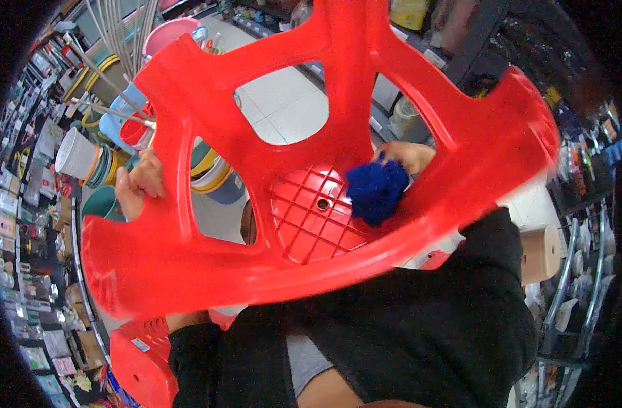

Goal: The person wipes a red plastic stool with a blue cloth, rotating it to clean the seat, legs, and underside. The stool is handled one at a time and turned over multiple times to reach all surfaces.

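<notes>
A red plastic stool (pixel 229 275) is held up before me, its hollow underside and legs facing the camera. My left hand (pixel 143 181) grips the outer edge of one leg on the left. On the other side my right hand (pixel 410 155) comes through an opening between the legs, with a bunched dark blue cloth (pixel 377 194) in its fingers. The cloth lies inside the stool, beside the ribbed underside of the seat (pixel 316 217), which has a small round hole. Some of the right hand's fingers are hidden by the cloth.
Another red stool (pixel 142 362) stands low at the left, and a beige stool (pixel 540 255) at the right. Stacked buckets (pixel 101 163), a pink basin (pixel 170 35) and long poles (pixel 122 35) are at the upper left. Stocked shelves (pixel 40 285) line both sides.
</notes>
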{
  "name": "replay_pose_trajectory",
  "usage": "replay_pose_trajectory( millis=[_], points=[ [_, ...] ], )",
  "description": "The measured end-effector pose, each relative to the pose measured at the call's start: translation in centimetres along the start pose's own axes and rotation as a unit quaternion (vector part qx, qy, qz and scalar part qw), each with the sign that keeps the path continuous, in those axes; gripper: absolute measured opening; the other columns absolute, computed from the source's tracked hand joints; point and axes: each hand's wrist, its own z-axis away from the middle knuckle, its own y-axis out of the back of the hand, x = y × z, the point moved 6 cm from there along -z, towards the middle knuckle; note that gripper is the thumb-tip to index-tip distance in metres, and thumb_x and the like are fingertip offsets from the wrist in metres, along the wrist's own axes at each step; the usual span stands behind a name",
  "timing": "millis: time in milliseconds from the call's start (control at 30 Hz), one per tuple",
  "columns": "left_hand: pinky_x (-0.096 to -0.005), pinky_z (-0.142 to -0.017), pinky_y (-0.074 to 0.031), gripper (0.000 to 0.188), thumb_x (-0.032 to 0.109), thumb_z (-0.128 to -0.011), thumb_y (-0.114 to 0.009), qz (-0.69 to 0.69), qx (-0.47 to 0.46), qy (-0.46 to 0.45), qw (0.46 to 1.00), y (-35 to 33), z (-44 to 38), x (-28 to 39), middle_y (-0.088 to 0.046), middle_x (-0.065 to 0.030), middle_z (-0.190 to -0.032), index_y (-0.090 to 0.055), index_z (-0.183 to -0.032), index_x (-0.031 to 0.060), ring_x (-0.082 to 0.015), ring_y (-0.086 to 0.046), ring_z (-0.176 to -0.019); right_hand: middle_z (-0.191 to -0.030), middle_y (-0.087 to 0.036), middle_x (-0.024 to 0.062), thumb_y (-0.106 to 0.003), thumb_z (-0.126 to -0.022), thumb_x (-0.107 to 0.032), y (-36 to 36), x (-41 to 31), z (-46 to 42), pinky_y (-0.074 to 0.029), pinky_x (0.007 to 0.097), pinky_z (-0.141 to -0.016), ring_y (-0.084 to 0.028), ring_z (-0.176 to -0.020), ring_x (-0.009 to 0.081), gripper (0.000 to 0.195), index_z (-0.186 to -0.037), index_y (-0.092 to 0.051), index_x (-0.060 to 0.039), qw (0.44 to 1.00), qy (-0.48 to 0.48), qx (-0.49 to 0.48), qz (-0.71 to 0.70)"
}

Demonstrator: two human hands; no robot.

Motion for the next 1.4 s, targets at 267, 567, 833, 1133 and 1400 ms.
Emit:
replay_pose_trajectory(
  millis=[267,567,833,1133,1400],
  points=[
    [-0.0342,-0.064,-0.036,0.049,0.032,-0.098,-0.022,-0.064,-0.062,-0.039,0.995,-4.7,-3.0,-1.0,-0.043,-0.0053,-0.052,-0.035,-0.058,0.0075,-0.0196,-0.038,-0.062,-0.086,-0.065,0.0066,-0.054,-0.081,-0.009,-2.3,-0.7,18.0,-0.051,0.0283,-0.063,-0.061,-0.071,0.0179,0.022,-0.101,-0.061,-0.0017,0.71,-0.026,0.53,-0.464],
    [-0.0347,-0.06,-0.037,0.034,0.027,-0.097,-0.033,-0.478,0.108,-0.153,0.858,-12.1,-2.5,8.1,-0.042,-0.0075,-0.057,-0.036,-0.073,0.004,-0.0222,-0.04,-0.06,-0.082,-0.063,0.0103,-0.046,-0.067,-0.001,-5.3,4.0,26.8,-0.053,0.0305,-0.068,-0.06,-0.072,0.0217,0.022,-0.085,-0.059,0.0015,0.725,-0.035,0.445,-0.525],
    [-0.0336,-0.059,-0.029,0.044,0.035,-0.094,-0.044,-0.441,0.116,-0.111,0.883,-11.4,0.1,12.0,-0.036,-0.0051,-0.056,-0.037,-0.062,0.006,-0.0203,-0.038,-0.052,-0.086,-0.062,0.0047,-0.051,-0.072,-0.004,2.7,-10.9,28.0,-0.048,0.027,-0.074,-0.058,-0.078,0.0164,0.022,-0.091,-0.061,-0.003,0.629,0.161,0.653,-0.389],
    [-0.0337,-0.059,-0.026,0.05,0.059,-0.064,-0.068,-0.424,-0.109,-0.179,0.881,-14.7,-0.1,14.5,-0.041,0.0018,-0.053,-0.046,-0.054,0.0144,-0.0157,-0.039,-0.05,-0.065,-0.062,0.0148,-0.055,-0.072,-0.005,3.6,-43.2,10.2,-0.05,0.0403,-0.065,-0.063,-0.068,0.0308,0.011,-0.077,-0.064,-0.0014,0.615,0.185,0.616,0.456],
    [-0.0303,-0.057,-0.029,0.052,0.055,-0.058,-0.072,-0.363,-0.12,-0.179,0.906,-13.9,1.8,15.5,-0.037,0.0033,-0.053,-0.04,-0.053,0.0153,-0.0146,-0.039,-0.049,-0.085,-0.055,0.009,-0.05,-0.087,-0.024,5.8,-22.0,-7.8,-0.048,0.0346,-0.063,-0.06,-0.075,0.0229,0.019,-0.1,-0.061,-0.0139,0.425,0.082,0.257,0.864]
  ],
)
